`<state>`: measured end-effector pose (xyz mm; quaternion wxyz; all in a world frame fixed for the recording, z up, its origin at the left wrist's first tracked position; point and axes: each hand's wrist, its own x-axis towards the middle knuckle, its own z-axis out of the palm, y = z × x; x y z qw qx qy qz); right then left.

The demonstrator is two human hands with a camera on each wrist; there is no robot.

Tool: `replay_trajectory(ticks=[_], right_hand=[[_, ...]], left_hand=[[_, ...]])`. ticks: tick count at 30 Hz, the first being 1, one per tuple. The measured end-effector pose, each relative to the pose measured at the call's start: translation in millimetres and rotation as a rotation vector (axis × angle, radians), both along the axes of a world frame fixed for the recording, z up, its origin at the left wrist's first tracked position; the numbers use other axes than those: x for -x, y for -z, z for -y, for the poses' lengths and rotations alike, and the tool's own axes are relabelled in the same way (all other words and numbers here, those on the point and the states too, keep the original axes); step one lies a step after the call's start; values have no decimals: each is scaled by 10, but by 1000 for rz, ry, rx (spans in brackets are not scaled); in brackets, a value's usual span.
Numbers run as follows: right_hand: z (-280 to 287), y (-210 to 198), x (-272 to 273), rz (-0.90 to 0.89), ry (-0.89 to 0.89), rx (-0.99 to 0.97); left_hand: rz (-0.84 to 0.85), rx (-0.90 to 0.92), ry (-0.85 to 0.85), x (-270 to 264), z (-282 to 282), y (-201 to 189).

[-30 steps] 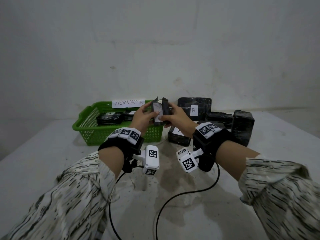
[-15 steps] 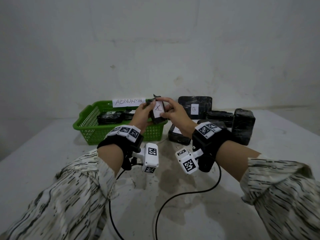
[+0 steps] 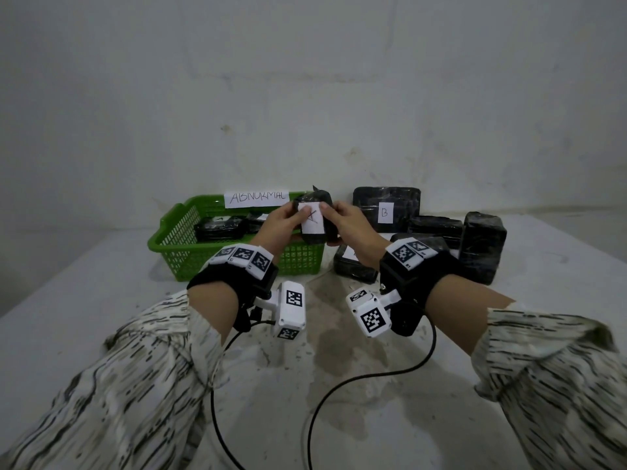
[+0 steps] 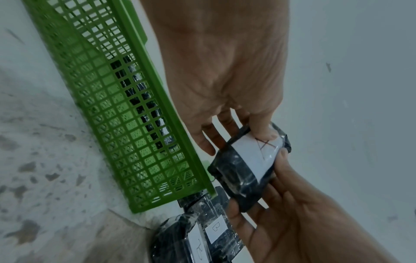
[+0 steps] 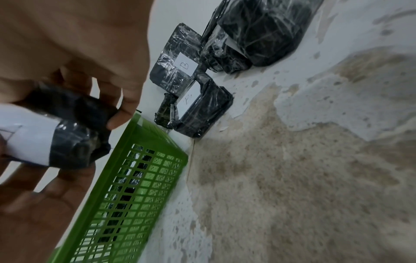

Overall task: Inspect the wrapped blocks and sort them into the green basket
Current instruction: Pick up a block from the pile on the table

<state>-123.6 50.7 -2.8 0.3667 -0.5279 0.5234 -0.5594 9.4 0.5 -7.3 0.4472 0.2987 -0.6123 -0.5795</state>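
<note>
Both hands raised together above the near right corner of the green plastic lattice basket [image 3: 190, 247]; left hand [image 3: 279, 225] and right hand [image 3: 349, 225] each curled round one side of a small block wrapped in black film [image 3: 314, 218], thumbs pinching its front face on either side of a white paper label [image 3: 311, 221] marked with a hand-drawn A; block held upright, clear of the desk [image 3: 84, 300], label turned toward the head camera.

Judged as the inspection step: label presented for reading, block not yet released. Inside the basket, at least two more black wrapped blocks [image 3: 220, 227] already lying flat; on its far rim, a white paper sign [image 3: 257, 198] reading ABNORMAL. To the right, a cluster of black wrapped blocks [image 3: 437, 232] resting on the desk, one leaning on the wall and showing a B label [image 3: 384, 213].

Next move, if the block counts as abnormal: a short carry leftward over the rim, then a lowering and letting go with one hand; otherwise a set-down apart from the basket. No way to tell from these views whether the wrapping shows any fault.
</note>
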Motion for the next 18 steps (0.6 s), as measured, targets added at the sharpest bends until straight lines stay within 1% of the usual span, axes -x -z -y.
replay_trajectory(ticks=[3, 8, 10, 13, 18], right_hand=[[-25, 16, 3, 29, -91, 4], [-64, 1, 35, 2, -91, 4], [-65, 13, 50, -23, -102, 0], [-54, 29, 53, -120, -97, 5], [-8, 39, 37, -114, -60, 8]], left_hand=[[14, 17, -17, -27, 24, -10], [30, -4, 70, -54, 10, 26], [43, 10, 57, -65, 13, 32], [45, 19, 28, -84, 16, 26], [44, 17, 73, -117, -5, 31]])
